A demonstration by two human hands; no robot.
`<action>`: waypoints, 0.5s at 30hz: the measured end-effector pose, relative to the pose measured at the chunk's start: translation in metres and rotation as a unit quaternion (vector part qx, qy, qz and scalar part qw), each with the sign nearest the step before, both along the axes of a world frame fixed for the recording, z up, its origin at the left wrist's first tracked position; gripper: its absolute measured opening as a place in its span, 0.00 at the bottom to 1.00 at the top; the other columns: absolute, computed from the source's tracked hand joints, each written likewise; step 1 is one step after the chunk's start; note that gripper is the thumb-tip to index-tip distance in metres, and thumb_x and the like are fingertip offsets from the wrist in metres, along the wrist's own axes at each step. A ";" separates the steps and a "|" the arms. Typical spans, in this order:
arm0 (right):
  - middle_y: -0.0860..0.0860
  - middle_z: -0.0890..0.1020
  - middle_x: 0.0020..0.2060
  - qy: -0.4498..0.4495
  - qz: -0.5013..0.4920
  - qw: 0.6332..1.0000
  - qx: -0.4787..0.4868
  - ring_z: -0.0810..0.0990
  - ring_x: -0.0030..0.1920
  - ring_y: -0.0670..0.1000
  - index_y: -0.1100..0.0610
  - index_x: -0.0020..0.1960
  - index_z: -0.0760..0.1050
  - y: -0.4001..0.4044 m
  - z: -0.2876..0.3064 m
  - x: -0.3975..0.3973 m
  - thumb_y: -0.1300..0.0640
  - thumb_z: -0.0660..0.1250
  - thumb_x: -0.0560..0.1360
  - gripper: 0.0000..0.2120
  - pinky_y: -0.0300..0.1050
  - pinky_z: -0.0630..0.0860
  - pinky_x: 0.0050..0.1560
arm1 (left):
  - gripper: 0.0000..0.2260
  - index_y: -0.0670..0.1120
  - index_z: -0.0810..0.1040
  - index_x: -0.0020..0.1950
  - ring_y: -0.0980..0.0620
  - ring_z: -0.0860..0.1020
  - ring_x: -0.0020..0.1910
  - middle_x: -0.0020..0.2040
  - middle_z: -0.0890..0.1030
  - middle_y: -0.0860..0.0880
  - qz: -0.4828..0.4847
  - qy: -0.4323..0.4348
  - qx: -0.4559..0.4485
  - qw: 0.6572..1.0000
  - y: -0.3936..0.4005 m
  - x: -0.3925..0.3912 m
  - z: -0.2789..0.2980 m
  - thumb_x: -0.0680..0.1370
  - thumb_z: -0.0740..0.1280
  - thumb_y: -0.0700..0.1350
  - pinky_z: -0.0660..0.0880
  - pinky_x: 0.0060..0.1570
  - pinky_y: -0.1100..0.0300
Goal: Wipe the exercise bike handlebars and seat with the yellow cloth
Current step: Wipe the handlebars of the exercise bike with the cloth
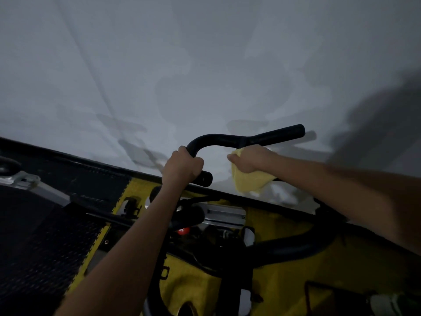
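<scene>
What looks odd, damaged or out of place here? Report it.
Nothing on the bike stands out. The left hand grips the black handlebar; the right hand holds the yellow cloth against it. The wall behind shows blotchy grey patches, possibly stains or shadows.

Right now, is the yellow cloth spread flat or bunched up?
Bunched: the right hand grips the yellow cloth against the handlebar, loose folds hanging below.

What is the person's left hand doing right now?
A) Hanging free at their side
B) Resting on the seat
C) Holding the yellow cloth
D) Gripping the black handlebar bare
D: the left hand is curled round the black handlebar with no cloth, while the right hand holds the yellow cloth against the bar.
</scene>
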State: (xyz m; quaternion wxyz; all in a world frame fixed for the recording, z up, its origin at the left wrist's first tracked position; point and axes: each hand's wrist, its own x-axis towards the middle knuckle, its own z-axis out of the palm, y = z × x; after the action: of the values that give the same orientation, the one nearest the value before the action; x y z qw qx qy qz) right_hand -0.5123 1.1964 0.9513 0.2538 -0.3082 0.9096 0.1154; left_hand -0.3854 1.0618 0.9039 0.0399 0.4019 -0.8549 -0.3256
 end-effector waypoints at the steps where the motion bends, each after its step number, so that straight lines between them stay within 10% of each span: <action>1: 0.63 0.68 0.72 -0.006 -0.032 0.999 -0.009 0.70 0.70 0.63 0.63 0.77 0.62 -0.006 -0.002 -0.001 0.38 0.42 0.83 0.35 0.53 0.69 0.69 | 0.20 0.42 0.69 0.63 0.42 0.76 0.50 0.54 0.76 0.43 -0.002 -0.004 0.004 1.000 0.001 0.001 0.000 0.73 0.60 0.47 0.73 0.48 0.50; 10: 0.65 0.68 0.70 -0.014 -0.146 0.988 -0.054 0.71 0.68 0.63 0.61 0.78 0.57 -0.035 0.000 -0.007 0.53 0.45 0.86 0.23 0.54 0.71 0.67 | 0.21 0.42 0.69 0.64 0.42 0.76 0.52 0.56 0.75 0.43 0.006 0.013 0.017 1.000 0.001 0.002 0.002 0.73 0.60 0.47 0.74 0.48 0.50; 15: 0.62 0.66 0.74 -0.066 -0.120 0.988 -0.064 0.68 0.71 0.61 0.62 0.78 0.59 -0.028 0.005 -0.009 0.44 0.47 0.85 0.29 0.49 0.66 0.68 | 0.19 0.43 0.70 0.63 0.43 0.76 0.48 0.52 0.76 0.45 0.017 0.018 0.029 0.999 0.001 0.007 0.008 0.73 0.60 0.48 0.73 0.45 0.51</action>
State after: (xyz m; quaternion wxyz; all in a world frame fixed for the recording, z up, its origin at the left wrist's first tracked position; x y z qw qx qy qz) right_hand -0.5217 1.1683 0.9568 0.3051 -0.2191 0.9267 0.0052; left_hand -0.3788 1.0631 0.9121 0.0490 0.4115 -0.8374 -0.3565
